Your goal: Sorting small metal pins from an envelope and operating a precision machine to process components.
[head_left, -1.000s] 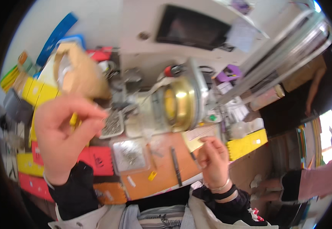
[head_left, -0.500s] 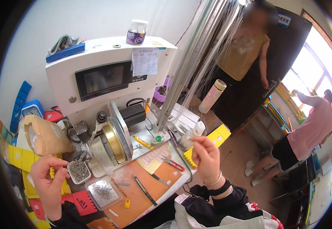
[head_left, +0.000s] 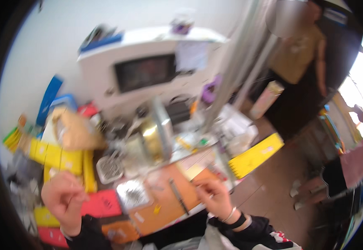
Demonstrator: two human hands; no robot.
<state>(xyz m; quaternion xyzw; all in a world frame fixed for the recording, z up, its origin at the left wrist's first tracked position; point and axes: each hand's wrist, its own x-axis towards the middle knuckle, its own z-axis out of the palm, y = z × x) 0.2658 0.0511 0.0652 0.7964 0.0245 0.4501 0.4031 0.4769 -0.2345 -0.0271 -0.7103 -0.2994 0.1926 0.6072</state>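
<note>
My left hand (head_left: 65,201) is raised over the left end of the bench, beside a red strip (head_left: 103,203). Its thumb and forefinger are bent together; anything between them is too blurred to make out. My right hand (head_left: 215,200) is above the right edge of an orange mat (head_left: 165,214), fingertips pinched, and what they hold, if anything, does not show. Between the hands are a clear tray of small metal pieces (head_left: 134,194), a white dish of similar pieces (head_left: 110,168) and a dark pen-like tool (head_left: 178,196) on the mat.
Behind the mat stands a white machine (head_left: 96,79) with a dark screen and a brass-coloured wheel (head_left: 150,141). A yellow strip (head_left: 256,156) lies at the bench's right edge. A brown paper bag (head_left: 75,129) sits at left. Two people stand beyond the bench at right.
My view has swung left, so the bench appears further right, and blur has set in. My right hand has come down and leftward, from beside the white bottle to the mat's edge.
</note>
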